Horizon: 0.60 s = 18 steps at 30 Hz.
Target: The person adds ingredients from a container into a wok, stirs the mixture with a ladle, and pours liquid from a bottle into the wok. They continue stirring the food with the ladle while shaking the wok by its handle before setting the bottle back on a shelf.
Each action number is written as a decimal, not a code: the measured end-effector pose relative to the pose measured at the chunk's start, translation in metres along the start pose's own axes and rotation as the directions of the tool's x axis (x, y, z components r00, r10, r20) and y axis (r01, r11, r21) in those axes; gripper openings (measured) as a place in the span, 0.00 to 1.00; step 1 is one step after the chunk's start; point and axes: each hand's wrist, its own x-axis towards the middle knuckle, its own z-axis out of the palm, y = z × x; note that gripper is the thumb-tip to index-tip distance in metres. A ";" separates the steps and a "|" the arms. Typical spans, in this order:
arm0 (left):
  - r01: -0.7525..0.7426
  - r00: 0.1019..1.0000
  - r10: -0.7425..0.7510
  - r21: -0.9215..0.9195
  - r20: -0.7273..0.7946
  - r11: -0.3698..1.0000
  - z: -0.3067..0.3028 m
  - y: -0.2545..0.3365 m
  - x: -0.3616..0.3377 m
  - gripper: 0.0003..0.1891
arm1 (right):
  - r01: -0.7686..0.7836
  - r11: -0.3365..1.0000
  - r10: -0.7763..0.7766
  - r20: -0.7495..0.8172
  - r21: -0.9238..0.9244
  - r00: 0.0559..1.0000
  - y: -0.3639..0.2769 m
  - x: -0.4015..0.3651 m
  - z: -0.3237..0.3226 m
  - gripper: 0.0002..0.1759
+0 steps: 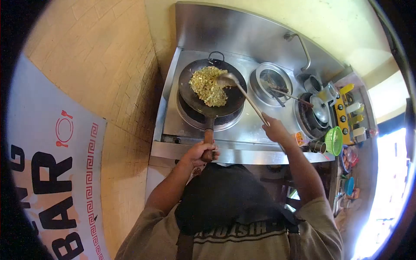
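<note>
— Where's the wok from where you stand?

— Upper middle of the frame, sitting on the round burner (190,116) at the left end of the steel surface (247,132). The wok (236,99) is dark, with a heap of yellowish fried rice (207,86) lying across its middle.

— And which way does it point?

— Its wooden handle (209,135) runs almost straight down the picture from the near rim towards the cook, out over the front edge of the surface. The left hand (200,154) is closed round the lower end, fingers wrapped tight.

— The other hand?

— The right hand (274,129), right of centre, grips the end of a long ladle (248,102). The shaft slants from that hand up and to the left, and the bowl sits inside the wok at the right edge of the rice.

— What else is about?

— Just right of the wok there's a round steel basin (264,71) set in the surface, with a couple of utensils (281,92) lying across it. A bent tap (303,47) stands above it against the steel backsplash (242,30). Further right a second burner carries stacked pans (320,110), and yellow bottles (346,89) and a green strainer (333,141) crowd the right edge.

— Anything in the ladle's way?

— The shaft crosses above the strip of surface between wok and basin, touching neither the basin nor its utensils. On the left a tiled wall (99,65) closes in, with a printed banner (47,173) at the lower left.
</note>
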 end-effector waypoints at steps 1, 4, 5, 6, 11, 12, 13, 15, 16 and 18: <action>0.000 1.000 0.000 0.011 0.020 1.000 -0.004 0.001 0.004 0.14 | 0.036 0.991 -0.026 -0.082 0.125 0.996 0.003 0.000 0.007 0.31; 0.021 0.998 -0.023 0.032 0.061 0.999 -0.031 -0.004 0.017 0.13 | 0.012 0.951 0.050 -0.190 0.310 0.981 -0.008 0.035 0.034 0.30; 0.030 0.997 -0.031 0.022 0.071 0.999 -0.037 -0.005 0.021 0.13 | -0.136 0.941 0.181 -0.122 0.309 0.976 -0.012 0.052 0.046 0.30; 0.036 0.996 -0.037 0.014 0.084 0.999 -0.039 -0.005 0.023 0.13 | -0.200 0.912 0.206 0.022 0.359 0.978 -0.020 0.051 0.047 0.30; -0.019 1.000 0.020 0.103 -0.010 0.994 -0.029 -0.002 0.017 0.14 | -0.061 0.932 0.022 0.111 0.357 0.994 -0.020 0.027 0.010 0.29; -0.022 0.999 0.026 0.102 -0.039 0.995 -0.026 -0.004 0.017 0.14 | 0.228 0.934 -0.198 -0.132 0.275 0.971 -0.001 0.038 0.029 0.29; -0.032 0.999 0.034 0.094 -0.027 0.995 -0.026 -0.010 0.017 0.15 | 0.453 0.888 -0.397 -0.361 0.082 0.844 0.018 0.049 0.048 0.29; -0.058 0.998 0.059 0.107 -0.007 0.993 -0.027 -0.007 0.019 0.15 | 0.186 0.961 -0.159 -0.142 0.203 0.977 -0.015 0.074 0.045 0.30; -0.041 0.999 0.043 0.105 -0.017 0.994 -0.028 -0.008 0.019 0.15 | 0.043 0.970 -0.038 -0.024 0.239 0.999 -0.027 0.082 0.043 0.31; -0.010 0.999 0.013 0.114 -0.031 0.993 -0.032 -0.003 0.021 0.15 | 0.143 0.990 -0.140 0.104 -0.019 0.985 -0.022 0.087 0.050 0.35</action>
